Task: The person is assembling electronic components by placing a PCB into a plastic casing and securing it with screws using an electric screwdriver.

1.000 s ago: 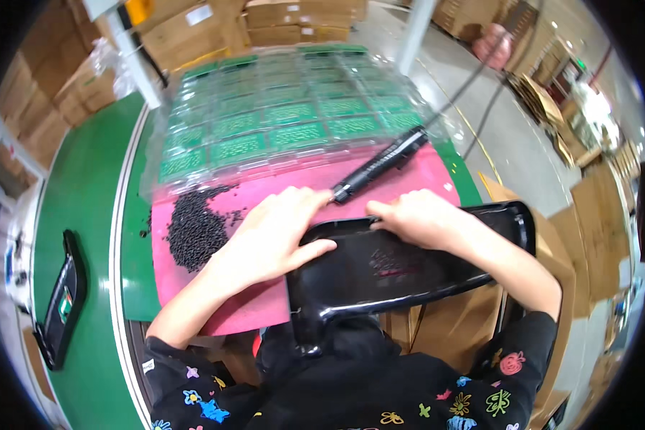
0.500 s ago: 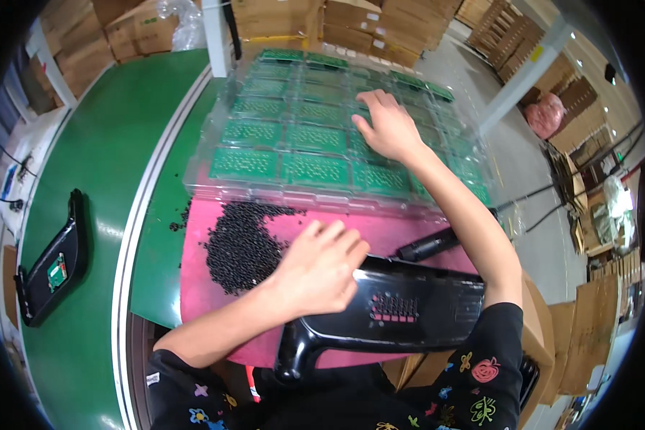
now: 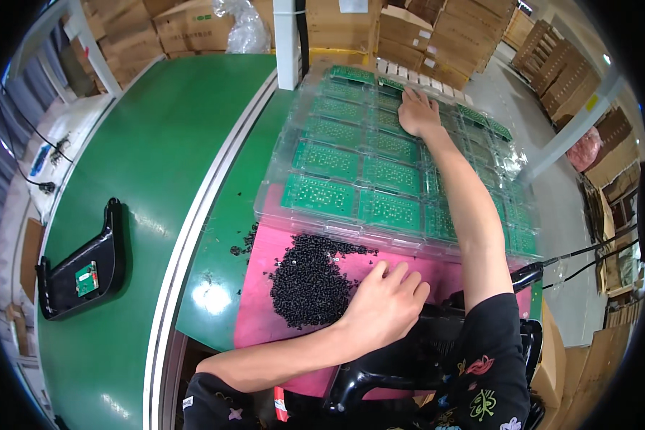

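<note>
My left hand, fingers curled, lies at the near edge of a black plastic housing with a handle-like end. Its fingertips and whatever may be in them are hidden. Beside it a heap of small black screws covers part of a pink mat. My right hand reaches to the far row of a clear plastic tray, fingers stretched and slightly apart over green circuit boards. Whether the fingertips touch a board cannot be seen. My right forearm covers part of the tray and the housing.
Another black housing, bearing a small green board, lies on the green belt to the left, past a metal rail. A black cylindrical tool with a cord lies at right. Cardboard boxes and a white post stand behind.
My right hand has moved from the middle of the tray to its far row. My left hand stays by the housing. The view has shifted, so the scene sits farther right and lower.
</note>
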`<state>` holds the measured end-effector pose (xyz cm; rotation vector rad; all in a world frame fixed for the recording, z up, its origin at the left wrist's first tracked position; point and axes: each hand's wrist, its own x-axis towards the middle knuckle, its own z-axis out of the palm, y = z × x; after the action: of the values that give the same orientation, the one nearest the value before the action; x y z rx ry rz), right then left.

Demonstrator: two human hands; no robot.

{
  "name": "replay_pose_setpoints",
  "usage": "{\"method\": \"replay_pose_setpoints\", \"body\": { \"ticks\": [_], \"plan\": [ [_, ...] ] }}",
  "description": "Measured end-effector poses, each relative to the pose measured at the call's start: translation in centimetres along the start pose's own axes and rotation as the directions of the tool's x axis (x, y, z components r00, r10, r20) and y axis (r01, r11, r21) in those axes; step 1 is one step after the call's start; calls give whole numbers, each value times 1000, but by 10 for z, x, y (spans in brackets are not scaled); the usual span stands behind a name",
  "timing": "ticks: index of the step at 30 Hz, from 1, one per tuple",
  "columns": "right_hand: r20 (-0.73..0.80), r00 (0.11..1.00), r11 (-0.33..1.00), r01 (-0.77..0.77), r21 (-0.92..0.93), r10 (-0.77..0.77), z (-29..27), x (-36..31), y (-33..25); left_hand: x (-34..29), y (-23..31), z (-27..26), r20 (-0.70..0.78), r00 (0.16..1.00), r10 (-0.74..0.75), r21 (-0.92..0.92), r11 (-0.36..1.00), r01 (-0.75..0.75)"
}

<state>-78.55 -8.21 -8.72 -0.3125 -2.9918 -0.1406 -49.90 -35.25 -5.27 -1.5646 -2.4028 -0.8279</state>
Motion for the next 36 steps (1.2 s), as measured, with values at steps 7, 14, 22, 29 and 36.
{"method": "replay_pose_setpoints", "body": {
  "ticks": [7,14,22,29,36],
  "plan": [
    [-567,775,930,366,43,-279,-52,-68,-1,-5,5,-5,45,999,-9,-25,1000,10],
    [-655,727,669,592,449,-204,-137,-231,0,7,-5,-38,-452,892,-25,19,999,37],
    [-361,931,532,333,778,-54,-175,-377,19,6,1,-47,-330,923,199,125,978,-166],
    [-383,914,736,352,578,-137,-162,-436,57,-1,4,-39,-221,911,348,22,936,-352],
    [-151,966,767,257,587,-209,-146,-473,48,-15,3,-31,77,955,285,-241,935,-260]
  ]
}}
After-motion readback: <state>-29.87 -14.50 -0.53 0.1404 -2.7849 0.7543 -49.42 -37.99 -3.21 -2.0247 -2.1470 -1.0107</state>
